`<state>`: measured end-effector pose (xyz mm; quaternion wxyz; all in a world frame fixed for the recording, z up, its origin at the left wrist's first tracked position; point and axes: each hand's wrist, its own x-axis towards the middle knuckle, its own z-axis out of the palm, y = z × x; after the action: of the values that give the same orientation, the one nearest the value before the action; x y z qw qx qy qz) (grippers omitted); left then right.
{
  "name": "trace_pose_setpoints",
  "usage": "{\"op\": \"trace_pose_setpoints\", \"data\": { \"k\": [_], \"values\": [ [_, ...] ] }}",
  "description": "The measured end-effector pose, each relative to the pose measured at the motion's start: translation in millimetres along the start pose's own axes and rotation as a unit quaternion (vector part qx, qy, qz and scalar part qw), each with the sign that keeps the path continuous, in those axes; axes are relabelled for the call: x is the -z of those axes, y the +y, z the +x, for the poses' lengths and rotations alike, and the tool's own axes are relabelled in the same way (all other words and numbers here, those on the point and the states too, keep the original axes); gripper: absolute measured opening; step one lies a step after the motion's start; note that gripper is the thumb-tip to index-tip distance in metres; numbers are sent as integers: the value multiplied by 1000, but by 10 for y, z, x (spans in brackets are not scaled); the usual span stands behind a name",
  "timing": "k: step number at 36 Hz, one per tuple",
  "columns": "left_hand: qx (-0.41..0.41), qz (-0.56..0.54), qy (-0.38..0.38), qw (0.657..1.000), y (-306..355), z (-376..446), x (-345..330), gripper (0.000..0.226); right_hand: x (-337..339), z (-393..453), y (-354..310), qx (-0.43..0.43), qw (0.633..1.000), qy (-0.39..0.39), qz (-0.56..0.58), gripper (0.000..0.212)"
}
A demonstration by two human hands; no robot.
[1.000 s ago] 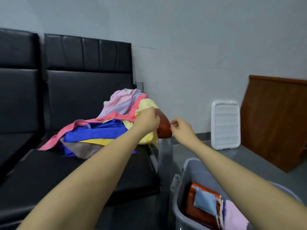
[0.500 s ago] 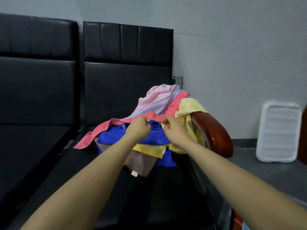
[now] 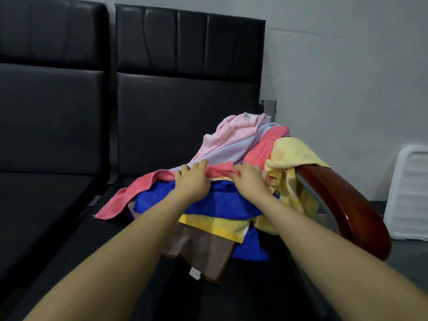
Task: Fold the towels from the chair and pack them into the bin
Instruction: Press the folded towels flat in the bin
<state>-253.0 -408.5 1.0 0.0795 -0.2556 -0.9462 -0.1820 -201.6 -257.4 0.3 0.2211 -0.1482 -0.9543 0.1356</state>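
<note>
A heap of towels lies on the black chair seat (image 3: 69, 239): a coral-pink towel (image 3: 143, 188) on top, a blue one (image 3: 208, 205), a pale pink one (image 3: 231, 135), yellow ones (image 3: 291, 151) and a brown one (image 3: 203, 253) at the front. My left hand (image 3: 192, 179) rests on the coral-pink towel with fingers spread over its edge. My right hand (image 3: 249, 178) pinches a fold of the same coral-pink towel. The bin is out of view.
A red-brown wooden armrest (image 3: 342, 205) runs along the chair's right side under the yellow towel. A white ribbed plastic panel (image 3: 410, 193) leans on the grey wall at the right. A second black seat stands to the left.
My view has swung left from the bin to the chair. Both hands moved from the armrest onto the pile and now take hold of the coral-pink towel.
</note>
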Motion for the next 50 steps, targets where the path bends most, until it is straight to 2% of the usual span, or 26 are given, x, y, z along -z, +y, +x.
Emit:
{"op": "trace_pose_setpoints", "data": {
  "k": [3, 6, 9, 14, 16, 20, 22, 26, 30, 34, 38, 42, 43, 44, 46, 47, 50],
  "values": [
    [-11, -1, 7, 1000, -26, -38, -20, 55, 23, -44, 16, 20, 998, 57, 25, 25],
    [-15, 1, 9, 1000, 0, -52, 54, 55, 137, -54, -45, 22, 986, 95, 133, 24],
    [-13, -2, 15, 1000, 34, -37, 124, 55, 277, -52, -165, 16, 966, 104, 237, 23],
    [-29, -5, 9, 1000, 168, -96, 246, 59, 490, -129, -295, 32, 944, 107, 310, 24],
    [-25, -6, 13, 1000, 226, -161, 267, 51, 556, -179, -334, 54, 944, 114, 306, 17],
    [-9, 19, 77, 997, 239, -253, 313, 16, 643, -250, -350, 86, 948, 136, 274, 6],
    [3, -13, 90, 996, 245, -310, 405, 15, 701, -289, -333, 77, 958, 123, 246, 15],
    [44, -64, 125, 989, 253, -427, 701, 16, 782, -375, -262, 48, 985, 44, 157, 43],
    [15, -58, 192, 980, 251, -540, 963, 23, 739, -450, -196, 51, 989, -34, 138, 70],
    [-30, -85, 245, 965, 340, -657, 1117, 18, 723, -468, -246, 76, 980, -81, 167, 69],
    [-54, -133, 301, 943, 417, -740, 1255, 15, 850, -532, -373, 81, 960, -77, 257, 77],
    [-91, -127, 325, 933, 468, -822, 1388, 24, 941, -524, -401, 67, 946, 0, 316, 90],
    [-96, -124, 325, 932, 490, -837, 1403, 30, 960, -510, -403, 72, 942, 1, 327, 87],
    [-99, -124, 326, 932, 498, -869, 1422, 35, 958, -492, -420, 84, 938, -11, 335, 75],
    [-101, -122, 324, 933, 525, -900, 1432, 37, 985, -477, -456, 102, 954, -41, 280, 27],
    [-98, -113, 320, 935, 532, -907, 1434, 35, 998, -482, -476, 99, 966, -47, 233, 17],
    [-66, -80, 294, 950, 515, -905, 1448, 21, 1028, -496, -502, 74, 988, -20, 133, 17]
  ]
}}
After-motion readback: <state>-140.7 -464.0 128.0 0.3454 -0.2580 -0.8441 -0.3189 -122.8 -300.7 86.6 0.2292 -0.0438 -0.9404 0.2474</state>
